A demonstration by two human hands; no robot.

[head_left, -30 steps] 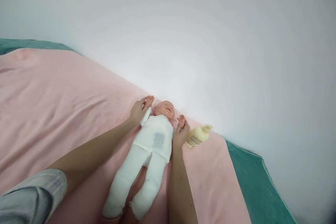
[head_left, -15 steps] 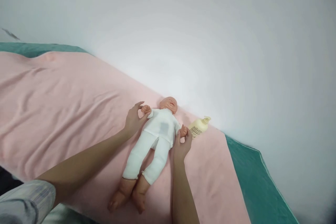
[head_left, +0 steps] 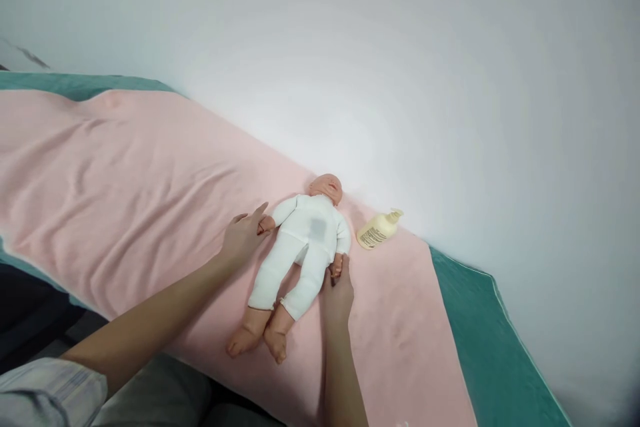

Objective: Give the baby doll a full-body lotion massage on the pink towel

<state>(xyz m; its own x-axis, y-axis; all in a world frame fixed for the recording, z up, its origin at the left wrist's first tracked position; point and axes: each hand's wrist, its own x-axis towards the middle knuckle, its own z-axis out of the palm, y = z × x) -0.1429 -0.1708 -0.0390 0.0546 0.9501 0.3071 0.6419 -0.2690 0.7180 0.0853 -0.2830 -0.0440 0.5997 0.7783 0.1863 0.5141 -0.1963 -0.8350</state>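
A baby doll [head_left: 313, 227] in a white cloth suit lies on its back on a pink blanket [head_left: 400, 327], its head toward the wall and its bare feet toward me. My left hand [head_left: 245, 237] has its thumb and fingers around the doll's hand at the left, the index finger stretched along it. At the other side, my right hand [head_left: 339, 297] pinches the doll's other hand, low beside its hip. Both of the doll's arms slope down and away from its body.
A pale yellow pump bottle [head_left: 377, 230] lies tilted on the blanket, right of the doll. Beneath the blanket a green sheet [head_left: 480, 313] shows at the right and far left. A white wall [head_left: 350, 67] rises behind the bed.
Both my hands have drawn the doll's arms down toward its hips; the right arm in view moved away from the bottle. The view has shifted slightly, with more of the bottle visible.
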